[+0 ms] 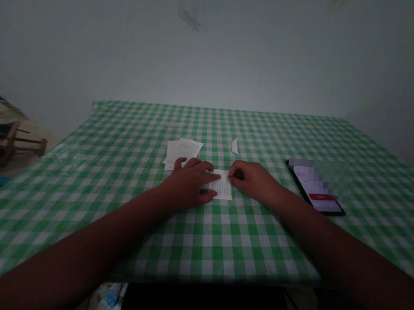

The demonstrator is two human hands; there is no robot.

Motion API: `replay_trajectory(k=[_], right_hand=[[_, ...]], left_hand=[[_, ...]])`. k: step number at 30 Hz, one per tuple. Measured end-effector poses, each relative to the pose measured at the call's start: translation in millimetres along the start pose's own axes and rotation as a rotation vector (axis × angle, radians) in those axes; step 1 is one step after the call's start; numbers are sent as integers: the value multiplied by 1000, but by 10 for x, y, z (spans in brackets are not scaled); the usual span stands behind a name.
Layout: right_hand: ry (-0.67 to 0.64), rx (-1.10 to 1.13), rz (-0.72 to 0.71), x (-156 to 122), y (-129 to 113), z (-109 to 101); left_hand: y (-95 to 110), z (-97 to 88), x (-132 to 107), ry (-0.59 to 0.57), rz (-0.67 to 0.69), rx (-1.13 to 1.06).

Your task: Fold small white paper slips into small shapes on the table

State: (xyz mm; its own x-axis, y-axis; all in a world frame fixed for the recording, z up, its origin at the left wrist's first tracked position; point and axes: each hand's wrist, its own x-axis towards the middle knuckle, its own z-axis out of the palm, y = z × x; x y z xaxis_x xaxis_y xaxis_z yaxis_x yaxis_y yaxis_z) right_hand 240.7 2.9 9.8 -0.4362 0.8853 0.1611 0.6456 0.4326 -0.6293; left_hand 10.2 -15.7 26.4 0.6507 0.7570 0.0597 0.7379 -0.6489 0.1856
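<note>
A small sheet of printed paper (pixel 223 189) lies on the checked tablecloth in front of me. My left hand (pixel 189 184) rests across its left side, fingers spread, with the index finger and thumb on the sheet. At the sheet's upper right corner, my right hand (pixel 246 177) is closed in a pinch on the paper's edge. Several loose printed sheets (pixel 184 149) overlap just beyond my left hand, which partly covers them. A narrow folded slip of paper (pixel 235 146) stands or lies a little beyond my right hand.
A green and white checked tablecloth (pixel 207 249) covers the table, which reaches back to a pale wall (pixel 252 59). To the right lies a phone (pixel 316 191) with its screen lit. A faint pale strip (pixel 173 124) is farther back. A wooden stool (pixel 25 144) stands left of the table.
</note>
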Motion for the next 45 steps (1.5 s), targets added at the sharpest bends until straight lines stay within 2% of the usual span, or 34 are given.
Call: replay_trajectory(k=[7,13,18,26,32,38,41,45], right_hand=[[146,-41,38,88,72,93],[150,-32,-2,67,70,76],[39,-188,-152,70,115,22],[-168,-153,-250,-39,54,-125],[-254,-137,-287,-125,-33,-196],[-136,-145,-239,-85,24,-134],[-122,-201,-231,-57,28,-83],[-42,-236,-135,15,57,-45]], left_hand=[[26,-1,0,-5,-17,10],[22,-12,-9,-11,-27,11],[30,-8,-1,-2,-27,-6],[70,19,20,12,-76,-27],[58,27,18,15,-64,-15],[49,42,16,32,-41,1],[44,56,13,52,-40,0],[52,40,16,35,-36,-7]])
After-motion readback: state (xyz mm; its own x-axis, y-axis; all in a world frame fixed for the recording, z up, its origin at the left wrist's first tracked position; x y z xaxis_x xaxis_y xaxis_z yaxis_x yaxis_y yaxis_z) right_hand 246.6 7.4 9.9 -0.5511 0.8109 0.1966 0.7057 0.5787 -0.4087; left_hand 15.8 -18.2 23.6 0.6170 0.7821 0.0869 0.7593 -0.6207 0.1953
